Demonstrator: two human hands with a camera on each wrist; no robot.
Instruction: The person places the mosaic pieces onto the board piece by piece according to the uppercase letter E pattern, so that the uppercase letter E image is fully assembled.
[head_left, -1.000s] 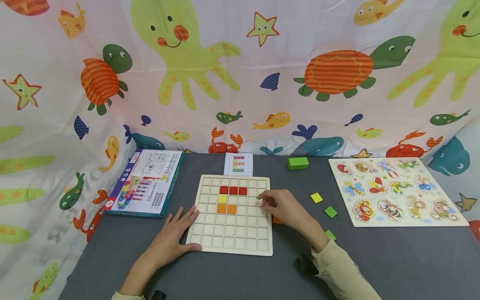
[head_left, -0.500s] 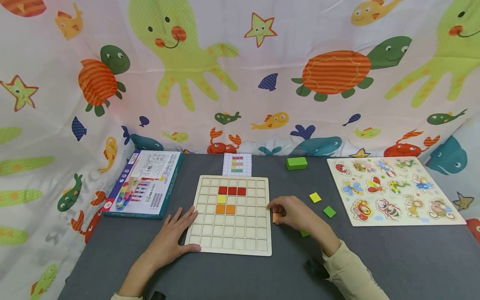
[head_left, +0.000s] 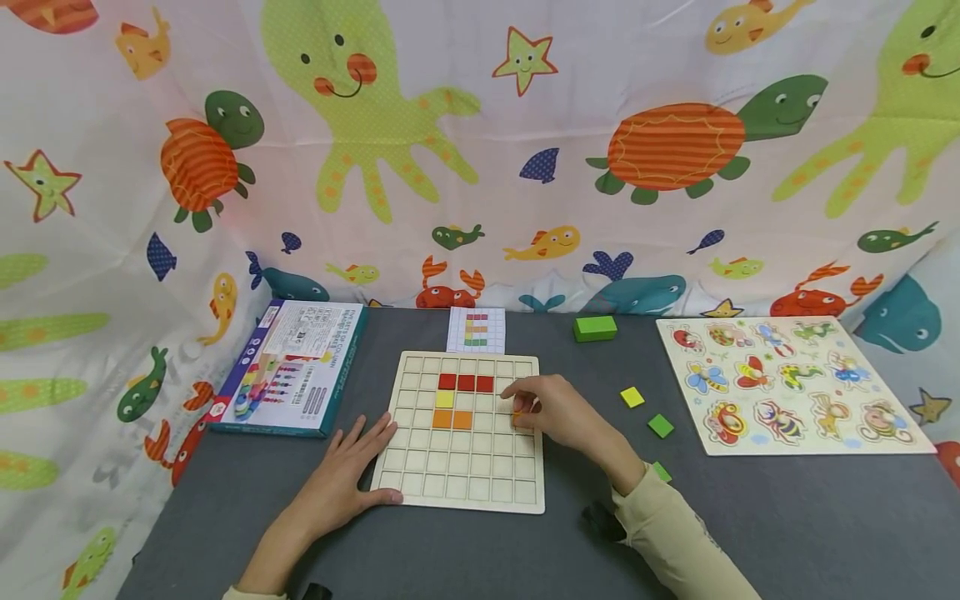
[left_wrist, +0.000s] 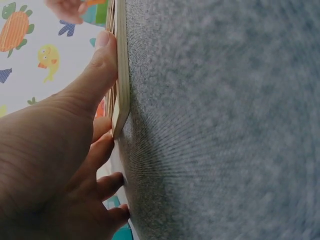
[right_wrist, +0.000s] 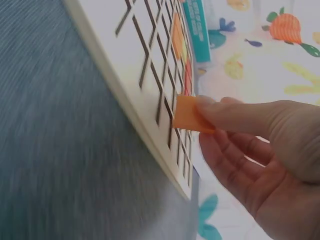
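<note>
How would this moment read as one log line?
right hand: pinches orange tile | left hand: touches board edge | board holds: red tiles, yellow tile, orange pair

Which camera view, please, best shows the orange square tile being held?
The right wrist view: the orange square tile appears large, mostly uncovered by the right grip. The head view shows it small and partly hidden; the left wrist view, just a blurred orange sliver at the top.

Grid board (head_left: pixel 458 442) viewed from above, forward and down, by head camera; its edge (left_wrist: pixel 123 85) shared, close and sideways, by wrist views.
</note>
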